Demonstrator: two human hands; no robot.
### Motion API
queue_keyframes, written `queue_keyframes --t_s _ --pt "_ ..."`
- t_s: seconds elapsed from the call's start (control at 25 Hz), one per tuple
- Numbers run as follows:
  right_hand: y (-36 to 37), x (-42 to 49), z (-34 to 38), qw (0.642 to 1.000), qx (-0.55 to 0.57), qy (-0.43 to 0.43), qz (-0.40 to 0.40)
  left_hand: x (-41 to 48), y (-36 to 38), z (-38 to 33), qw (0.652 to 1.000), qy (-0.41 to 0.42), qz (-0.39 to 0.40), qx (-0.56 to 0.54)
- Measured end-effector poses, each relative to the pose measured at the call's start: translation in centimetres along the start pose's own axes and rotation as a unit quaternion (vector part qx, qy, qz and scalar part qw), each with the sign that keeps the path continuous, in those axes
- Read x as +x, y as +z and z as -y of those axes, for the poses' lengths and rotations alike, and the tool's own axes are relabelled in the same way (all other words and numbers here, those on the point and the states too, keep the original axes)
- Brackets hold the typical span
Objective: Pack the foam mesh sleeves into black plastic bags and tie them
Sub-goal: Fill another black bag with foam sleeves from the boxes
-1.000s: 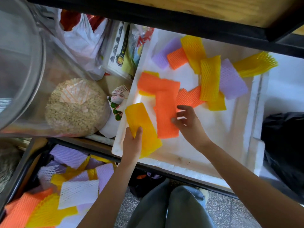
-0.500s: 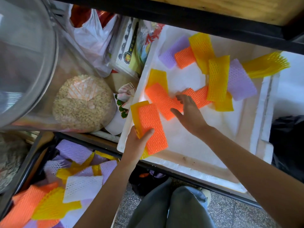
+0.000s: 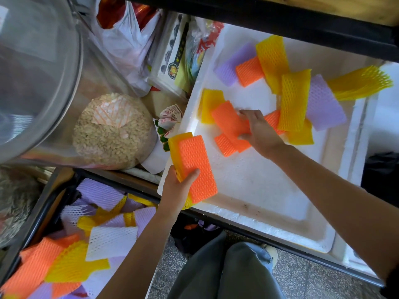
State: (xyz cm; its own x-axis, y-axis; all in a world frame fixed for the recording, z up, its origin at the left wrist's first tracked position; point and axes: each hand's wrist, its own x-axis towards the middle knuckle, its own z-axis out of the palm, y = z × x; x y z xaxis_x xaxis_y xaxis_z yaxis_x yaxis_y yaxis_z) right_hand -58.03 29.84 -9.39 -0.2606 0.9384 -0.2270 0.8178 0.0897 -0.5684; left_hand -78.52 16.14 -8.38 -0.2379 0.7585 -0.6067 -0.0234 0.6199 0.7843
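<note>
A large clear plastic jar [image 3: 38, 78] lay on its side at the upper left, with a heap of pale grain [image 3: 112, 134] settled in its lower end. Just right of it a wide white foam tray [image 3: 254, 186] sat below a dark-framed wooden shelf [image 3: 302, 20]. At the lower left a dark-rimmed crate [image 3: 40, 214] held a jumbled heap of purple, white, yellow and orange foam mesh sleeves [image 3: 101, 229]. A crumpled black plastic bag [image 3: 382, 169] showed at the right edge, just beyond the tray's wall. A white carrier bag [image 3: 127, 39] stood behind the jar. The person's grey trousers [image 3: 216, 275] filled the bottom centre.

More loose sleeves lay across the far half of the tray. They included a flat purple sleeve [image 3: 323, 104], an open-weave yellow sleeve [image 3: 293, 100] overlapping it, a second yellow sleeve [image 3: 272, 61] beyond that, and a short orange sleeve [image 3: 248, 72] near the far wall.

The left hand [image 3: 176, 190] was over the tray's near left corner. It was clamped on a small stack, an orange mesh sleeve [image 3: 194, 167] laid on a yellow foam sleeve [image 3: 173, 145]. The thumb lay across the orange face and the fingers were wrapped behind.

The right hand [image 3: 262, 134] reached into the middle of the tray. Its fingers were curled over one end of a flat orange sleeve [image 3: 228, 119], with the thumb at that sleeve's near edge, so it gripped the sleeve. This sleeve lay partly over a plain yellow sleeve [image 3: 210, 104]. A small orange piece [image 3: 225, 144] rested just beside the thumb.
</note>
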Motion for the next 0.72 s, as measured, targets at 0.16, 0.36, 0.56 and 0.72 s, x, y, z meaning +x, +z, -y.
queue_keyframes --t_s 0.16,0.36,0.56,0.72 --pt "-0.2 0.1 -1.4 0.991 -0.117 0.025 0.065 -0.4 0.5 -0.2 1.000 -0.004 0.022 -0.005" --pt "-1.2 -3.3 -0.4 0.976 -0.212 0.037 -0.022 -0.5 1.1 -0.2 0.999 0.000 0.022 0.038" --pt "-3.6 -9.0 -0.4 0.984 -0.139 0.088 -0.063 -2.3 4.5 -0.8 0.996 0.033 0.044 0.073" --pt "-5.7 -14.5 -0.2 0.996 -0.074 0.058 -0.004 -5.6 9.0 -2.0 0.987 0.113 0.046 0.103"
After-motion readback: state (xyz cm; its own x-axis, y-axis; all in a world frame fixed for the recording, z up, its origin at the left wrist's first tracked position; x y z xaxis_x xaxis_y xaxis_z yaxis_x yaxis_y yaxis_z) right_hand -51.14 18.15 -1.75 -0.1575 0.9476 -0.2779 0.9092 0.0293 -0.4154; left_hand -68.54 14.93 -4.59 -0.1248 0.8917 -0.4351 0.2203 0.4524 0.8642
